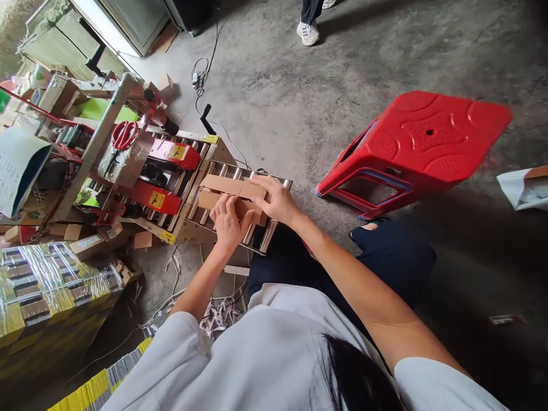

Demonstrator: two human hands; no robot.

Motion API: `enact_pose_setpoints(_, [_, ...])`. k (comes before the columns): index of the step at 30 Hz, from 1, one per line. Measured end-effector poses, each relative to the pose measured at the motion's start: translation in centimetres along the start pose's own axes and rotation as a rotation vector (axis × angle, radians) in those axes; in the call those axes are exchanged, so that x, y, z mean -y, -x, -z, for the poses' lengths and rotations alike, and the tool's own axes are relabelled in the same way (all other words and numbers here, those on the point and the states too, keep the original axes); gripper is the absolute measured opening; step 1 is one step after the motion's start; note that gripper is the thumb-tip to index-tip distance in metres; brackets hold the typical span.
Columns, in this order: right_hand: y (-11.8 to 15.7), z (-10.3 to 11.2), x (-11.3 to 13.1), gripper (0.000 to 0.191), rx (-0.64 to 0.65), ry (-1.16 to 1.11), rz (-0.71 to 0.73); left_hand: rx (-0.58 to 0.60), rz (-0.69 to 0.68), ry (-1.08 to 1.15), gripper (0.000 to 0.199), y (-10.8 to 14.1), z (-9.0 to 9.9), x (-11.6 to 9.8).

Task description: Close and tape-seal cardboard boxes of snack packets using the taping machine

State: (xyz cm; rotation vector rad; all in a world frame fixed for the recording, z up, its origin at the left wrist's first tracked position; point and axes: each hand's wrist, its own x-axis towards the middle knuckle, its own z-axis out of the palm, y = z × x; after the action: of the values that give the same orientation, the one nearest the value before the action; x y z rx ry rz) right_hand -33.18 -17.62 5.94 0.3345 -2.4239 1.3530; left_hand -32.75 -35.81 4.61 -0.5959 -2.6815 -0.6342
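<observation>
A brown cardboard box (223,183) lies on the metal rollers of a short conveyor (269,235), its top flaps folded inward with a narrow gap between them. My left hand (229,224) grips its near side, fingers bent over the near flap and thumb toward the right end. At the right end my right hand (276,201) holds the box, fingers lying across the far flap and thumb reaching toward the near one. The box's underside is hidden.
A carton-sealing machine (160,197) with red guides adjoins the rollers, red-handled scissors (124,135) on it. A red plastic stool (432,134) stands right. Wrapped stacks (55,279) are at left, cables (173,274) on the floor. Another person's shoe (308,33) shows at top.
</observation>
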Motion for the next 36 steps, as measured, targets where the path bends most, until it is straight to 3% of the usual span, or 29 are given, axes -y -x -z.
enact_pose_setpoints(7, [-1.3,0.0,0.2,0.041,0.095,0.075,-0.030,-0.023,-0.052,0.059,0.054,0.6,-0.8,0.1])
enact_pose_setpoints(13, [-1.4,0.4,0.0,0.034,0.118,0.052,0.004,0.219,-0.145,0.003,0.042,-2.4,0.1,1.1])
enact_pose_setpoints(15, [-1.0,0.2,-0.2,0.032,0.129,0.100,0.011,0.232,-0.168,-0.008,0.037,-2.9,-0.2,1.8])
enact_pose_setpoints(17, [-0.5,0.0,-0.5,0.033,0.137,0.125,0.024,0.150,-0.191,0.022,0.036,-2.5,-0.8,2.6])
enact_pose_setpoints(20, [0.2,-0.6,-0.7,0.034,0.145,0.142,0.035,-0.077,-0.168,0.114,0.039,-0.8,-1.6,3.1])
enact_pose_setpoints(23, [0.6,-1.0,-0.4,0.034,0.147,0.191,0.015,-0.194,-0.089,0.164,0.040,0.8,-1.5,2.1])
enact_pose_setpoints(25, [0.6,-1.0,-0.2,0.033,0.147,0.198,-0.008,-0.097,-0.137,0.200,0.052,1.1,-1.1,0.6])
enact_pose_setpoints(28, [0.3,-0.5,-0.3,0.029,0.171,0.065,-0.068,0.149,-0.243,0.193,0.080,0.9,-0.7,-1.7])
enact_pose_setpoints(31, [0.7,0.5,-0.6,0.035,0.157,-0.172,-0.133,0.206,-0.227,0.095,0.090,0.4,-1.2,-2.4])
enact_pose_setpoints(33, [2.1,1.4,-0.9,0.039,0.097,-0.309,-0.207,0.185,-0.201,0.055,0.077,-0.2,-1.5,-1.4])
enact_pose_setpoints(36, [5.9,3.2,-2.1,0.042,0.056,-0.422,-0.349,0.159,-0.142,-0.004,0.063,-2.0,-0.7,2.6])
